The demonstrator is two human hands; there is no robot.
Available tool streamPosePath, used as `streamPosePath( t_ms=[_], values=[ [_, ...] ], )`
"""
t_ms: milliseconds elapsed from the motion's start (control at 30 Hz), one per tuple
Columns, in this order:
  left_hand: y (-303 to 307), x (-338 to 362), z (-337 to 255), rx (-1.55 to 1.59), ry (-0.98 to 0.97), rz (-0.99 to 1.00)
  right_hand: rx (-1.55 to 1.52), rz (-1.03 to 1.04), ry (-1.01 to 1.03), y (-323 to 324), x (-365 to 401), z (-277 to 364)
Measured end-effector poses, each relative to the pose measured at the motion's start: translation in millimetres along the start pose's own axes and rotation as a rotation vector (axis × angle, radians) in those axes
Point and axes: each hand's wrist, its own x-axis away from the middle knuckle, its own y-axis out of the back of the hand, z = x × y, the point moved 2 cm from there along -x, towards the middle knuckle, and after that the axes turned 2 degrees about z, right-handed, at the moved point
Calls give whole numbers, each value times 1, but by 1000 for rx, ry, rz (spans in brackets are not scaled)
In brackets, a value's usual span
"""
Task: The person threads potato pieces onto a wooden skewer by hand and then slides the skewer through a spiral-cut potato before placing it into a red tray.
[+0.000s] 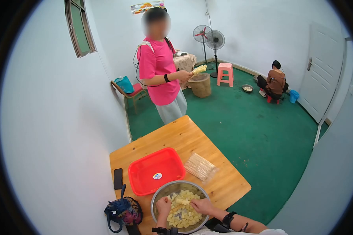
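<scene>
A wide metal bowl (154,194) at the table's front edge holds many pale yellow cut chunks (179,222) that look like potato. Over it, my left hand (163,206) is closed on the end of a thin wooden skewer (171,200). My right hand (202,206) pinches a pale yellow chunk (188,202) at the skewer's other side, with its fingers pressed together. More chunks show between the two hands, along the skewer. Beyond the bowl lies a clear plastic bag of wooden skewers (200,167).
On the wooden table (184,135) are a red plastic tray (145,172), a black phone (118,179) and a dark patterned bag (125,211). Behind it a person in pink (161,74) stands holding loaded skewers (200,69). Another person (275,80) sits low near the door (321,70).
</scene>
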Motion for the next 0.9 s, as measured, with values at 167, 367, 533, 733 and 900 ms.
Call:
streamPosePath(
  t_ms=[167,367,533,733,900],
  values=[
    [-1,0,3,55,24,16,1,4,10,-3,0,-2],
    [2,2,-5,-12,-53,29,13,72,-29,-2,0,-1],
    [6,9,-24,-189,-163,-13,40,61,-8,-5,-1,-3],
    [9,12,-33,-237,-151,-14,34,58,-9,0,-2,1],
    [5,10,-26,-184,-123,27,21,78,-17,0,-1,0]
  ],
)
